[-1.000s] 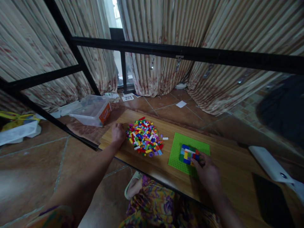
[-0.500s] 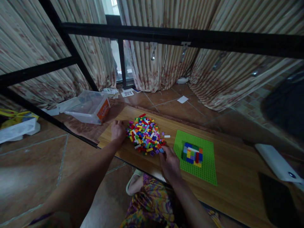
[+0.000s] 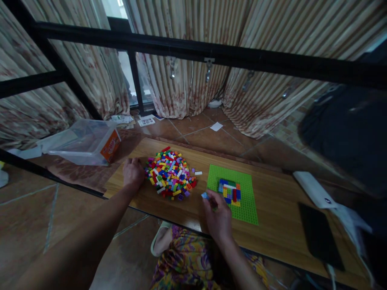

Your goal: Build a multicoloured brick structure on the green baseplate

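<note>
My right hand (image 3: 218, 211) pinches a small light blue building brick (image 3: 204, 195) between thumb and fingers. It hovers at the left edge of a green baseplate (image 3: 249, 197). On that plate stands a low multicoloured brick build (image 3: 229, 192), with blue, yellow, red and white pieces showing. A heap of loose bricks (image 3: 171, 173) in many colours lies left of the plate. Beside the heap's left edge, my left hand (image 3: 133, 174) rests on the table with its fingers curled; whatever they may hold is hidden.
The bricks lie on a long wooden table (image 3: 272, 213). A white device (image 3: 314, 189) and a black flat panel (image 3: 320, 233) with cables occupy its right end. A clear plastic box (image 3: 84, 143) stands beyond the left end. Black metal bars (image 3: 181, 46) cross before striped curtains (image 3: 187, 88).
My right hand has moved away from the heap toward the baseplate, with the light blue brick in it. My left hand stays beside the heap. The view has shifted to the right.
</note>
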{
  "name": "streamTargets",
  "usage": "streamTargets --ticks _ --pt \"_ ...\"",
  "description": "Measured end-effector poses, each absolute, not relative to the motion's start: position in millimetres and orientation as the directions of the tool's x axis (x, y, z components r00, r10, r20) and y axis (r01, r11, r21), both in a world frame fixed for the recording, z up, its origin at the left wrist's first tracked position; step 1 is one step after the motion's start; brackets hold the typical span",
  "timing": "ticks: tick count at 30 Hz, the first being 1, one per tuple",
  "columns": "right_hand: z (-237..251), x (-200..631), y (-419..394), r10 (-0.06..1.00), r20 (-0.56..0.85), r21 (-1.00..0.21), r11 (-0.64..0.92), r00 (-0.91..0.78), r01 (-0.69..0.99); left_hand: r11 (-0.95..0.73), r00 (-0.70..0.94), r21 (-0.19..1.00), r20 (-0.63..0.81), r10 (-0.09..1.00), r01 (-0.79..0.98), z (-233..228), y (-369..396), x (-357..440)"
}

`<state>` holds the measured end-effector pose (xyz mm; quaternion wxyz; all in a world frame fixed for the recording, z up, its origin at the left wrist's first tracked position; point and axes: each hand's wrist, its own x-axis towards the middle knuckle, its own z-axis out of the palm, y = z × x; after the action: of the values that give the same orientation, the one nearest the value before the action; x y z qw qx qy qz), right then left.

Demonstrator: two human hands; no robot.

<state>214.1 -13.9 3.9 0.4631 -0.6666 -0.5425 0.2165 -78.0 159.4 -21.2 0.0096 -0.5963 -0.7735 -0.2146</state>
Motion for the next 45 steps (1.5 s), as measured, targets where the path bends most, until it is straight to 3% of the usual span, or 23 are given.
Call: streamTargets --ticks 6,10,23,32,38,45 --pt "3 272 -35 0.776 0.22 -0.849 -0.145 0.591 0.507 0.191 -0.286 0.332 0.266 0.92 0.924 -18 159 -77" --pt "-9 302 -48 0.718 0.199 -0.814 -0.258 0.667 0.52 0.196 -0.295 0.345 0.263 0.919 0.918 -18 160 -77" --pt "-15 307 -39 0.73 0.131 -0.743 -0.377 0.671 0.554 0.202 -0.29 0.324 0.255 0.922 0.924 -19 160 -77" --pt "-14 312 -39 0.774 0.136 -0.773 -0.307 0.618 0.555 0.209 -0.301 0.333 0.253 0.92 0.919 -20 160 -77" --pt "-8 329 -40 0.742 0.16 -0.778 -0.311 0.652 0.545 0.223 -0.302 0.294 0.257 0.918 0.929 -20 161 -77" --pt "-3 327 -29 0.761 0.183 -0.646 -0.384 0.622 0.66 0.215 -0.301 0.312 0.262 0.917 0.925 -23 163 -78"
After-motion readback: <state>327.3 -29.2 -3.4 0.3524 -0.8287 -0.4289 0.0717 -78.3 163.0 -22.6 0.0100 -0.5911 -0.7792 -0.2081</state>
